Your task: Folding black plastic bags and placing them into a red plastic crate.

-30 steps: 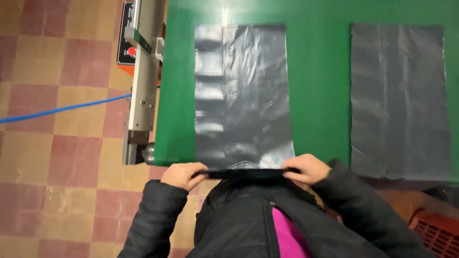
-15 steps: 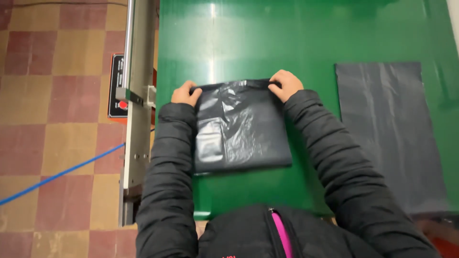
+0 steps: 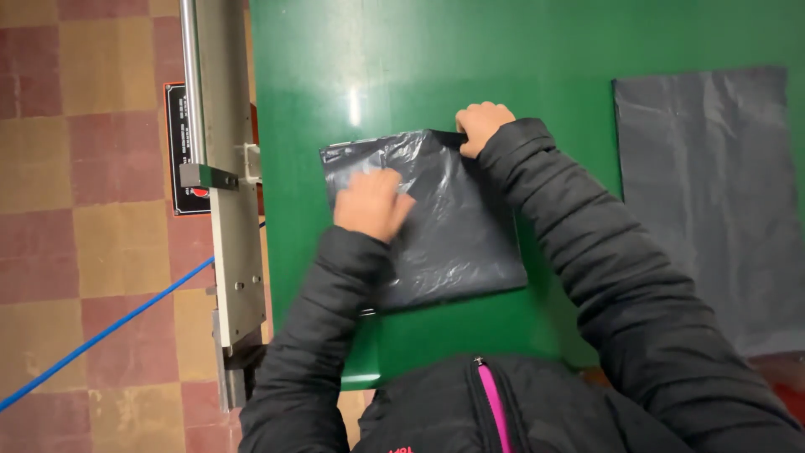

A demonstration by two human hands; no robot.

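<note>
1. On the green table top (image 3: pixel 520 50), seen from the head camera, a folded dark grey plastic bag (image 3: pixel 457 226) lies flat, a little left of the middle and close to the person's body.
2. The left hand (image 3: pixel 369 204) rests on the left part of the bag, palm down and fingers spread flat against the plastic; it is blurred, and it grips nothing that can be made out.
3. The right hand (image 3: pixel 480 123) sits at the far right corner of the bag, fingers curled in; it appears to pinch the bag's edge there, though the grip itself is hidden under the knuckles.
4. Both arms are in black padded jacket sleeves (image 3: pixel 587 252), and a pink zip line (image 3: pixel 495 407) shows at the front of the jacket at the bottom of the picture.
5. A second dark grey bag (image 3: pixel 713 201) lies spread out flat on the right side of the table, well apart from the folded one.
6. Along the table's left edge runs a grey metal rail (image 3: pixel 226 193) with a small bracket touching it.
7. Left of that is a chequered red and tan tile floor (image 3: pixel 75 168), crossed by a blue cable (image 3: pixel 101 335).
</note>
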